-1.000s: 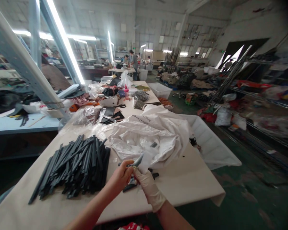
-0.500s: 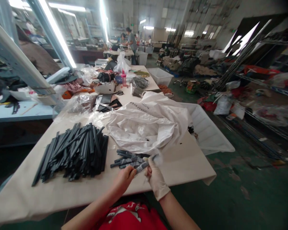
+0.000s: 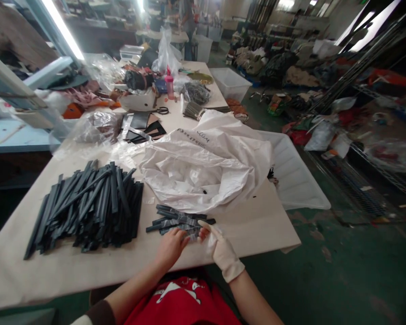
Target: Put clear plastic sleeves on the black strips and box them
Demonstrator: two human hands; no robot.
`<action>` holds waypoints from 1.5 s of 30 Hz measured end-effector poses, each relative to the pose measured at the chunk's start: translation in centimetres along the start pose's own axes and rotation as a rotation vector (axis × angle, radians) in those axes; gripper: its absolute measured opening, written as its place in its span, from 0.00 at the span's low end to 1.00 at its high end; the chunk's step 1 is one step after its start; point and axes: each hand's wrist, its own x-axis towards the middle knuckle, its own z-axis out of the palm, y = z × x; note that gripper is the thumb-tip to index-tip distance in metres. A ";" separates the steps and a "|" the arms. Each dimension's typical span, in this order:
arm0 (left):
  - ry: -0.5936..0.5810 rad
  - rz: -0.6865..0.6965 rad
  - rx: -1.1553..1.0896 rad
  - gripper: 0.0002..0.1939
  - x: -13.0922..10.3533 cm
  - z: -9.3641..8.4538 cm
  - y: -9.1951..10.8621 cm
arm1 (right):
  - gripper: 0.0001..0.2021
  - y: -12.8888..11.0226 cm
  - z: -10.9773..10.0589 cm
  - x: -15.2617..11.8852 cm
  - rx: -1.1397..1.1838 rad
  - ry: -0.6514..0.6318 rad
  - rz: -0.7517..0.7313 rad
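Observation:
My left hand (image 3: 172,247), bare, has its fingers curled at the near edge of a small pile of dark strips (image 3: 169,216) partly wrapped in clear plastic. What its fingertips grip, if anything, is hidden. To the right is my right hand (image 3: 223,253) in a pale glove with some bare fingertips. It pinches a crumpled piece of clear plastic film (image 3: 210,243), its forefinger stretched toward the strips. A large heap of loose dark strips (image 3: 91,207) lies on the left. Just behind the small pile spreads an open white woven sack (image 3: 237,158) with clear plastic pieces inside.
The cloth-covered table (image 3: 257,234) ends close to my body. A white plastic bin (image 3: 294,176) stands off its right side. Farther back lie scissors (image 3: 161,110), flat dark pieces (image 3: 140,122), a pink bottle (image 3: 169,85) and plastic bags. A person (image 3: 186,20) stands in the background.
The dark strip held between both hands no longer spans them. My left hand has shifted slightly left beside the small pile. The camera view has tilted down.

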 end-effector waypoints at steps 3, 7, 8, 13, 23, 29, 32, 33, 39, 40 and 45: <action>-0.090 -0.004 -0.295 0.19 1.2 -2.3 2.8 | 0.13 -2.1 3.0 0.8 -0.091 -0.079 -0.075; -0.052 -0.133 -0.569 0.14 2.9 -5.6 4.8 | 0.13 -3.8 5.5 1.3 -0.159 -0.187 -0.077; 0.006 -0.137 -0.599 0.14 3.1 -6.5 4.8 | 0.13 -4.0 5.9 1.3 -0.167 -0.215 -0.049; 0.356 -0.127 -0.541 0.13 3.0 -9.6 4.1 | 0.13 -2.9 8.7 1.6 -0.171 -0.340 0.059; 0.505 -0.315 0.244 0.17 2.4 -18.7 -8.3 | 0.19 -0.5 11.1 4.4 -0.232 -0.230 0.031; 0.458 -0.668 0.460 0.19 3.3 -22.9 -17.6 | 0.18 -1.3 12.0 4.1 -0.236 -0.159 -0.084; 0.436 -0.618 0.475 0.16 3.7 -22.5 -18.5 | 0.19 -1.9 12.7 3.3 -0.205 -0.131 -0.135; 0.436 -0.595 0.479 0.16 3.6 -22.4 -18.5 | 0.19 -2.0 12.9 3.1 -0.180 -0.128 -0.151; 0.539 -0.446 0.457 0.17 0.7 -22.0 -14.4 | 0.15 -2.3 13.0 1.5 0.063 -0.116 -0.112; 0.569 -0.365 0.406 0.16 -0.4 -21.4 -12.7 | 0.15 -2.4 13.0 1.2 0.118 -0.132 -0.069; 0.455 0.187 -0.018 0.09 -6.5 -17.5 -2.9 | 0.13 -2.8 13.9 -1.3 0.283 -0.229 0.065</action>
